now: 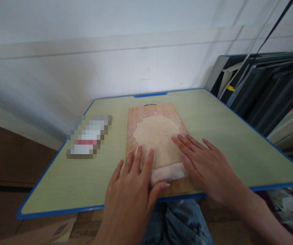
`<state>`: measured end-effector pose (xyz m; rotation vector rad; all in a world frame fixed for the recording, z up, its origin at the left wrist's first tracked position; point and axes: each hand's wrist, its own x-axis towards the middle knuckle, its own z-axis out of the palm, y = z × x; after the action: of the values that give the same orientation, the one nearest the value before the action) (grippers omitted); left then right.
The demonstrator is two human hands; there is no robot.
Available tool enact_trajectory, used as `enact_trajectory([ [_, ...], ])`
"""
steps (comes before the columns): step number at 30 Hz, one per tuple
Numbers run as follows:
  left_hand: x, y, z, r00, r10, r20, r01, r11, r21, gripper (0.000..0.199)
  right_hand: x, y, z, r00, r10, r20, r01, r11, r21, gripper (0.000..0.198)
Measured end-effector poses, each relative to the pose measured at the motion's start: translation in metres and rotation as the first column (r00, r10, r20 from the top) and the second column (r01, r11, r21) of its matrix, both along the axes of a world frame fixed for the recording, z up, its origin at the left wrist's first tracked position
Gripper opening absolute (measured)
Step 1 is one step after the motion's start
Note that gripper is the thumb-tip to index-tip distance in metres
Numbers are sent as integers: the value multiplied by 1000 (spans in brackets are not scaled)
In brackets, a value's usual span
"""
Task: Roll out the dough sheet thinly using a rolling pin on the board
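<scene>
A flat sheet of pale dough [159, 137] lies on a wooden cutting board [150, 109], with its near edge rolled or folded into a thick band [169, 173]. My left hand [133, 185] rests over the left end of that band, fingers stretched out and spread, thumb along its near side. At the right end, my right hand [206, 163] touches the dough with its fingers extended toward the sheet. Loose flour shows on the board around the dough. Both hands cover parts of the dough's sides.
The board sits on a pale green table [220, 136] with a blue rim. To the left lies a blurred-out flat object [90, 136], white with a red stripe. A white wall [126, 71] stands behind, and dark flat panels [271, 78] lean at the right.
</scene>
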<state>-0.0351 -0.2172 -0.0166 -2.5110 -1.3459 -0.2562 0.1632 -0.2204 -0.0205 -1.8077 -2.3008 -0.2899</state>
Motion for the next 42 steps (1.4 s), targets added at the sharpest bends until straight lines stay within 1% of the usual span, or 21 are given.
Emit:
enact_trajectory([
  [4,-8,-13,-9,998,-41,-48,45,996,81,62,-2,-23,-9,1000,-7,-10,8,991,134,47],
  [8,-21,-27,-20,992,-111,-67,120,979,162,60,3,-45,-21,998,64,-6,-61,967,247,41],
  [11,-26,-34,-24,992,-116,-45,122,978,167,55,9,-53,-25,994,111,2,-107,952,287,38],
  [15,-26,-35,-22,990,-133,-38,137,979,154,52,12,-54,-26,989,149,15,-147,947,286,38],
  [17,-26,-32,-19,989,-140,-39,144,978,148,52,12,-52,-26,990,142,16,-140,951,274,38],
  [24,-29,-11,-13,986,-162,-40,166,976,139,49,4,-30,-20,1000,29,1,-28,973,227,42],
  [27,-28,-5,-10,983,-182,-32,185,972,143,48,0,-15,-14,999,30,-41,-22,983,182,44],
  [29,-27,-3,-10,985,-172,-23,174,976,133,47,-2,-3,-9,997,29,-68,-20,990,137,46],
  [32,-26,4,-9,990,-140,4,139,987,77,48,-5,16,-2,998,30,-60,-26,998,61,47],
  [35,-27,19,-5,989,-148,23,147,989,13,53,-7,36,4,998,58,-18,-58,998,1,46],
  [38,-29,42,4,987,-161,27,163,985,-61,56,-7,57,9,997,77,-4,-78,996,-50,47],
  [42,-29,79,18,981,-194,-5,189,961,-200,58,-1,85,5,990,127,-61,-136,976,-168,51],
])
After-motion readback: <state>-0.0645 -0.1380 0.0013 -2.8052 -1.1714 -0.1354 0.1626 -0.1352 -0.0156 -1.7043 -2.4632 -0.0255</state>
